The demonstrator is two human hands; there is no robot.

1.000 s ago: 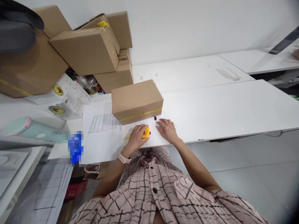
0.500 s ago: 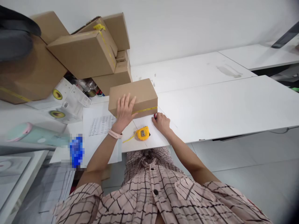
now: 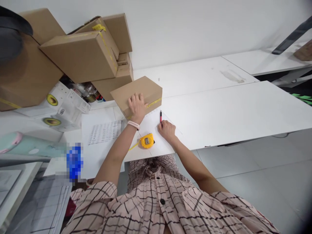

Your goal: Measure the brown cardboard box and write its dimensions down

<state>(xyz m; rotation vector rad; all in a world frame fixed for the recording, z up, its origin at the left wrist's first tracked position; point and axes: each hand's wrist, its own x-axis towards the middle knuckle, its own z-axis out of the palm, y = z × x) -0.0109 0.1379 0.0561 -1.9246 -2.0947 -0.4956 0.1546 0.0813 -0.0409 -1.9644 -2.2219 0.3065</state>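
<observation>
My left hand (image 3: 137, 105) lies on a closed brown cardboard box (image 3: 143, 86), with its fingers spread over the top and the thumb by the near edge. Yellow tape runs along the side of the box, which sits at an angle on the white table. My right hand (image 3: 167, 129) is closed around a red and black pen (image 3: 161, 116), resting on a white sheet of paper (image 3: 156, 126). Between my forearms is a yellow tape measure (image 3: 147, 141) with a short length of tape out to the left.
A printed sheet (image 3: 104, 133) lies at the left on the white table (image 3: 219, 110). Larger cardboard boxes (image 3: 80, 58) are stacked behind it. White boxes with avocado pictures (image 3: 65, 107) and a mint-green bottle (image 3: 36, 146) stand at the far left.
The cardboard box has turned counterclockwise and shifted back under my left hand, exposing more paper. My right hand has drawn slightly nearer to me, and the pen now shows fully.
</observation>
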